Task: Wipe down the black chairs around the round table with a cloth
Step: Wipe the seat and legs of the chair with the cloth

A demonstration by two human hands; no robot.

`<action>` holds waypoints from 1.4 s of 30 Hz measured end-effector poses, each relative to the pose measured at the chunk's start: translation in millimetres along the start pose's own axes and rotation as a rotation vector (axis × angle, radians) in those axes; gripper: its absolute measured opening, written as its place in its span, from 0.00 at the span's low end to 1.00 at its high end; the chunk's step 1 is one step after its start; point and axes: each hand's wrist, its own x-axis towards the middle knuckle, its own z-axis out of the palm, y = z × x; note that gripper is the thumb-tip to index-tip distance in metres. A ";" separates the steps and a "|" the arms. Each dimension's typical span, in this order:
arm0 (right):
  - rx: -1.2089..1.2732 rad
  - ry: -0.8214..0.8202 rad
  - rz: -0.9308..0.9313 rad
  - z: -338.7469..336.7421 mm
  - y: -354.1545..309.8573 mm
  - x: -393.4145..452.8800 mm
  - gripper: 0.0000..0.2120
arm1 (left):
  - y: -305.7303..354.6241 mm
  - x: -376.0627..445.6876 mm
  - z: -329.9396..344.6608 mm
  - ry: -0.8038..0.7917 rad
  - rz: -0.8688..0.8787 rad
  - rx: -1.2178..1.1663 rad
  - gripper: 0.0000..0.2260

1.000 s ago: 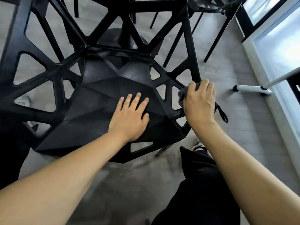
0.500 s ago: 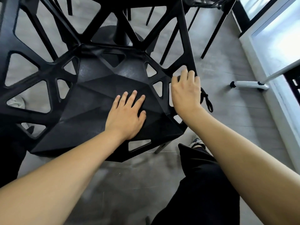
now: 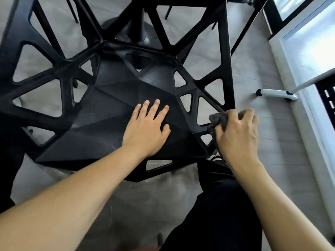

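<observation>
A black chair (image 3: 116, 105) with a faceted seat and triangular cut-outs fills the middle of the head view. My left hand (image 3: 147, 126) lies flat on the seat, fingers straight and spread. At the chair's right edge my right hand (image 3: 237, 132) grips a bunched grey cloth (image 3: 217, 120) against the frame, near the foot of the right side strut. Most of the cloth is hidden under my fingers.
The round table's black pedestal base (image 3: 134, 31) stands behind the chair. Legs of other black chairs (image 3: 241, 31) show at the top. A white stand foot (image 3: 275, 92) lies on the grey floor to the right, beside a white window frame (image 3: 308, 87). My dark trouser leg (image 3: 217, 205) is below.
My right hand slid up the chair's right strut with the cloth, then came back down toward me along the edge. The left hand stayed flat on the seat.
</observation>
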 end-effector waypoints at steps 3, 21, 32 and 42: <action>0.047 0.035 0.002 9.3 -10.3 11.9 0.12 | -1.7 0.3 1.3 -0.003 0.011 0.003 0.28; 0.207 0.218 -0.241 62.3 -51.2 113.3 0.16 | -4.1 40.3 -6.8 -0.039 -0.045 -0.032 0.27; 0.391 0.123 -0.389 80.5 -85.4 131.2 0.17 | -11.4 40.7 -15.3 0.098 -0.079 -0.191 0.22; 0.745 0.022 -0.397 54.4 -145.9 -3.0 0.15 | -92.2 -26.9 -29.7 0.166 -0.050 -0.014 0.22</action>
